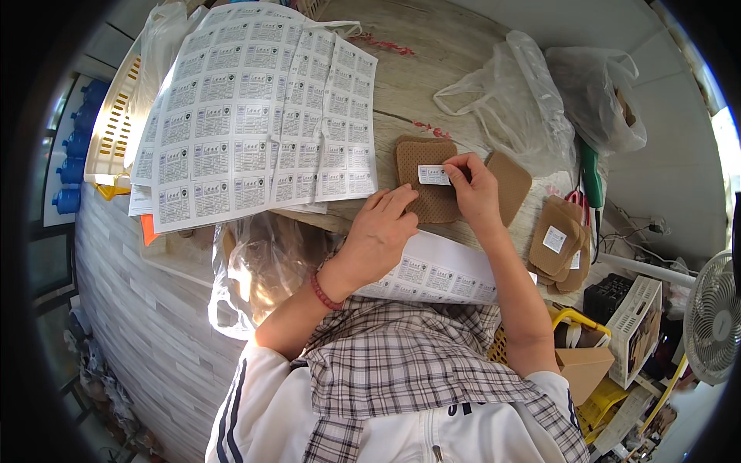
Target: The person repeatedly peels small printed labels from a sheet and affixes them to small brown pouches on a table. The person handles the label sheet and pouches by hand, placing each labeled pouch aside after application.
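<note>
A brown perforated pad (432,207) with rounded corners lies on the table in front of me, seemingly atop another. Between the thumb and fingertips of my right hand (476,193) is the edge of a small white printed label (433,175), which lies against the pad's face. My left hand (380,235) has its fingers stretched out, their tips at the pad's lower left edge. Just right of it rests a smoother brown pad (511,185). Under my forearms a sheet of printed labels (444,272) sits at the table's near edge, partly hidden by my arms.
Large label sheets (255,116) cover the table's left. Brown pads bearing white labels (549,258) are piled at the right, beside red-handled scissors (577,199). Clear plastic bags (521,104) lie at the far right. A fan (714,316) and a crate (634,332) stand lower right.
</note>
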Tool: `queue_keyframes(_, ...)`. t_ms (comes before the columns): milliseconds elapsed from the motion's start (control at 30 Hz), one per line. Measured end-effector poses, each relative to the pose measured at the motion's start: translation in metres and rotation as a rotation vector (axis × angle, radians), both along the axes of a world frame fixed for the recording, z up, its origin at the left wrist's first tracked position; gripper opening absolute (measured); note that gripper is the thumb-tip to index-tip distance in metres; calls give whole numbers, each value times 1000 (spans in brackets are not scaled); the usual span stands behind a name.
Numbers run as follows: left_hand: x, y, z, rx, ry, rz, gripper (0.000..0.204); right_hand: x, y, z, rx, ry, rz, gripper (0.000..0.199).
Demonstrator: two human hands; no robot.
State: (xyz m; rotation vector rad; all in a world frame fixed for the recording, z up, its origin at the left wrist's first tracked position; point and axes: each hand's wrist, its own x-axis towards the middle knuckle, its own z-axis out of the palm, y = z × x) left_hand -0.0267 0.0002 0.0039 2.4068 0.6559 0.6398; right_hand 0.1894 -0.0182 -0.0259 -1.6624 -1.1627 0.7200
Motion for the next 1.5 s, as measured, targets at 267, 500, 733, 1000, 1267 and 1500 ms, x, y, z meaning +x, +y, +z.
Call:
queue_keyframes(267, 3, 2, 3, 59, 15, -15, 7, -1, 1, 4, -10, -14, 7, 9)
queue_keyframes(500, 2, 1, 0, 93, 105, -20, 7, -1, 1, 2, -5, -33, -1, 9)
queue_keyframes(733, 3, -2, 0, 108, 185, -8, 7, 1, 0, -6, 113, -228, 52, 15)
queue_keyframes(1000, 4, -5, -1, 109, 204, 6, 8, -2, -1, -1, 109, -389, 23, 48)
queue_keyframes(1267, 4, -7, -1, 123, 218, 11, 9, -7, -1, 11, 357, -764, 87, 22)
queue_keyframes(1500, 3, -6, -1, 119, 185, -3, 9, 5, 3, -1, 244, -483, -136, 23)
